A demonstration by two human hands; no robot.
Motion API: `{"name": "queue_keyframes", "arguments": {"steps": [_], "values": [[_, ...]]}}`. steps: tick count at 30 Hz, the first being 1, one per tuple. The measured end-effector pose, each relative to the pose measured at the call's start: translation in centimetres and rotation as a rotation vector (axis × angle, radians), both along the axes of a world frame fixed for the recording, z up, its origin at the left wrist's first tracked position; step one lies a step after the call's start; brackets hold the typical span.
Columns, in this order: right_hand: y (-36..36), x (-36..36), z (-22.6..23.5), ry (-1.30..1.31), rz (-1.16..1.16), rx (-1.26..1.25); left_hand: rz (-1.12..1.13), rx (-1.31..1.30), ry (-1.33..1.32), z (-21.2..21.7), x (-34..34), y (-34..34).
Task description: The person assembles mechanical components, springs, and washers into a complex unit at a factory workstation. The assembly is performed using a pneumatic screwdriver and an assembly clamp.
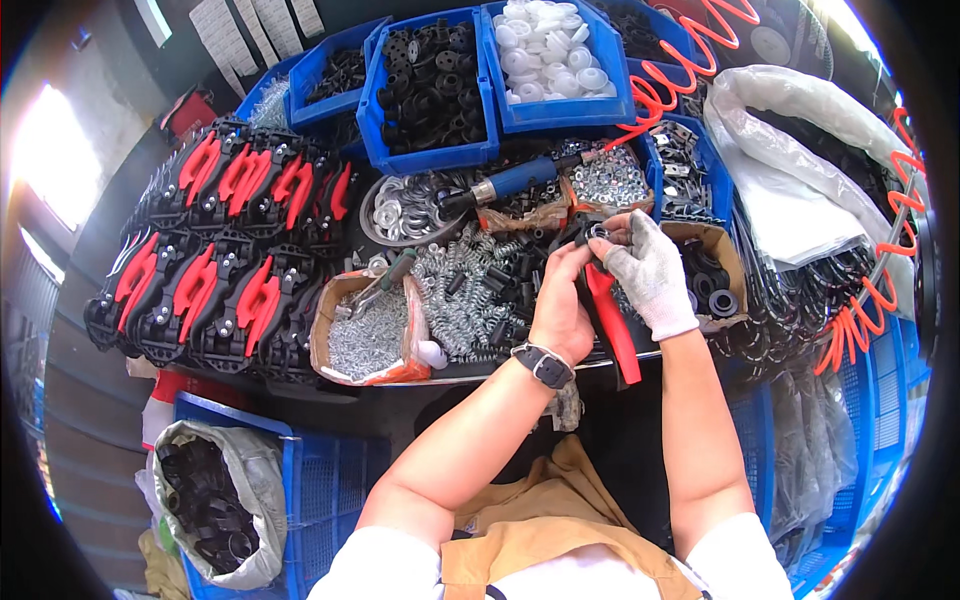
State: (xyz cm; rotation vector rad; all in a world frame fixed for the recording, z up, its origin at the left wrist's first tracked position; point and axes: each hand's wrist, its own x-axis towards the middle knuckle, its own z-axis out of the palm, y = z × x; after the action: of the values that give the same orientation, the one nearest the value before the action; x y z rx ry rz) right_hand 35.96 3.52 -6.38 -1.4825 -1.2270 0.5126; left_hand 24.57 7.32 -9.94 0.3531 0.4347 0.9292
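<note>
Over the front of the bench, my left hand [562,305], bare with a dark wristband, is closed round a part with a long red handle [618,335] and a black body. The handle points down toward me. My right hand [652,275], in a whitish glove, meets it at the upper end, its fingertips pinched on a small dark ring-like piece [597,233]. Fingers cover much of that spot, so how the pieces fit together is hidden. Just left of my hands lies a heap of coil springs [455,285] mixed with short black tubes.
Finished-looking red and black assemblies [240,180] are stacked at left. Blue bins [430,160] of black and white plastic parts stand behind. A blue power tool [525,178] lies mid-bench, with a coiled red hose [690,60]. A cardboard box [322,340] of small metal pieces sits front left.
</note>
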Motion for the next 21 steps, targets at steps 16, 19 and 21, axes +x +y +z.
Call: {"name": "queue_keyframes", "arguments": {"steps": [16, 19, 21], "values": [[-2.0, 0.1, 1.8, 0.12, 0.106, 0.079, 0.079, 0.286, 0.155, 0.6, -2.2, -1.3], [-2.5, -0.7, 2.1, 0.086, 0.108, 0.115, 0.092, 0.329, 0.173, 0.6, -2.8, -1.3], [-2.7, -1.2, 2.5, -0.009, 0.101, 0.163, 0.102, 0.317, 0.173, 1.1, -3.2, -1.5]]}}
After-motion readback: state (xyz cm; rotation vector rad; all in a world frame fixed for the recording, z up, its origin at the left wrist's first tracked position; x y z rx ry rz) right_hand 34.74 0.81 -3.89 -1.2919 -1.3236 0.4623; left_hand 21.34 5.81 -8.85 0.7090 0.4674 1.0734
